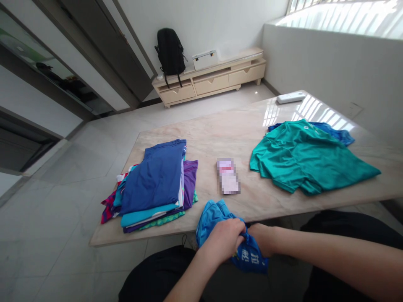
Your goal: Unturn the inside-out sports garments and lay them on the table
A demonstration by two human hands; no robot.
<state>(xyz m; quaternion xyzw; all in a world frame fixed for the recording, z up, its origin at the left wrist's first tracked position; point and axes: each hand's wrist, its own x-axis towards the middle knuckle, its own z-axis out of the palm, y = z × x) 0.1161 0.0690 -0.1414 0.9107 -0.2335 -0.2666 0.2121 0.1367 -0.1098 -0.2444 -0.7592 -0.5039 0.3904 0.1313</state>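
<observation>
Both my hands hold a bright blue garment (211,216) with white lettering at the near edge of the marble table (220,134). My left hand (224,241) is closed over its bunched cloth. My right hand (263,238) grips the same cloth from the right, fingers mostly hidden behind it. Part of the garment lies on the table edge and the rest hangs down toward my lap.
A stack of folded clothes (154,184), dark blue on top, lies at the left. Loose teal shirts (302,157) over a blue one lie at the right. A small blurred packet (228,176) sits mid-table, a white remote (290,97) at the far corner. A backpack (171,52) leans on a low cabinet (210,79).
</observation>
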